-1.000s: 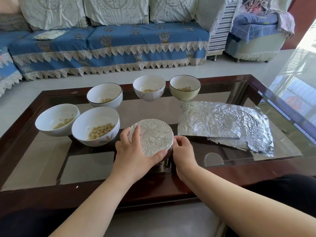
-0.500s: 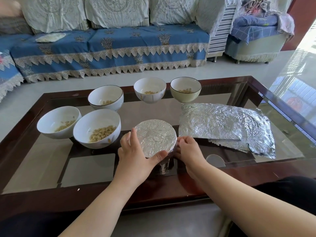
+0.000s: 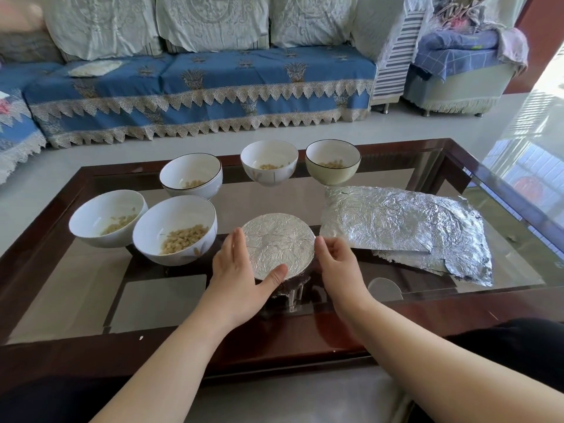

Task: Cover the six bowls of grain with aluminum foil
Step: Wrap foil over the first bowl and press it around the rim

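Observation:
A bowl covered with crinkled aluminum foil [image 3: 279,244] stands near the front middle of the glass table. My left hand [image 3: 238,273] cups its left side, thumb laid across the front rim. My right hand [image 3: 338,264] is at the right rim with its fingers curled onto the foil edge. Uncovered white bowls holding grain stand around it: one at the far left [image 3: 91,215], one just left of the covered bowl [image 3: 171,215], and three behind [image 3: 191,175], [image 3: 269,161], [image 3: 333,174]. A stack of loose foil sheets [image 3: 403,224] lies flat to the right.
The glass top has a dark wooden frame [image 3: 305,334] along the front edge. A blue-covered sofa [image 3: 213,87] runs behind the table and an armchair [image 3: 457,77] stands at the back right. Pale floor lies between them.
My right hand has slid from the lower right side of the covered bowl up to its right rim. My left hand keeps its hold on the left side.

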`<state>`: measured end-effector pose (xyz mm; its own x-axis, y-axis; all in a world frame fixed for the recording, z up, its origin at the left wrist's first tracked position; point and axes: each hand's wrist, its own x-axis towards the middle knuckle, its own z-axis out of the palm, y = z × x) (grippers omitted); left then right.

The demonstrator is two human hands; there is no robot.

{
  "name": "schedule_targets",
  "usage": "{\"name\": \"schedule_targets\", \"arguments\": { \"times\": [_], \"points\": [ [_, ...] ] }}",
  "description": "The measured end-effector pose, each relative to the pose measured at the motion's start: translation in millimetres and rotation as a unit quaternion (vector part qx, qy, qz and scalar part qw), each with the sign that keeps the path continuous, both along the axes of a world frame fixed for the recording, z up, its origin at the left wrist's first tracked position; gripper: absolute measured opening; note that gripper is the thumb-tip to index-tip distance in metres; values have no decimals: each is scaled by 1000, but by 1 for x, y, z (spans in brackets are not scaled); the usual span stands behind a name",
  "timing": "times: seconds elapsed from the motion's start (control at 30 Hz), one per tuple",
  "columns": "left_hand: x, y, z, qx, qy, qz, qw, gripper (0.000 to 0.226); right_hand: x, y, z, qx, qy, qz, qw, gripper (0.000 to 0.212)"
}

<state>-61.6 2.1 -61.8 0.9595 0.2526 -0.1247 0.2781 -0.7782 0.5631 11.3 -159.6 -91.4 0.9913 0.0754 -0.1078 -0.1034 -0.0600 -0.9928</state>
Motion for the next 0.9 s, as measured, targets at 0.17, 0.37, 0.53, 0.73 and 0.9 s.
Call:
{"name": "schedule_targets", "arguments": {
  "times": [0.17, 0.37, 0.53, 0.73, 0.9],
  "points": [
    [0, -3, 2, 0, -1, -5, 1000, 121, 3, 4, -7, 63, 66, -38, 995, 25],
    [0, -2, -4, -20, -16, -3, 1000, 119, 8, 7, -13, 82, 117, -47, 989, 21],
    [1, -3, -4, -35, -19, -7, 999, 110, 13, 9, -19, 27, 134, -35, 990, 10],
    [2, 5, -1, -61, -20, -25, 998, 121, 27, -13, 9, 80, 247, 74, 963, 63],
    [7, 14, 1, -142, -31, -30, 989, 124, 30, -25, 29, 68, 271, 209, 937, 69]
  ]
}}
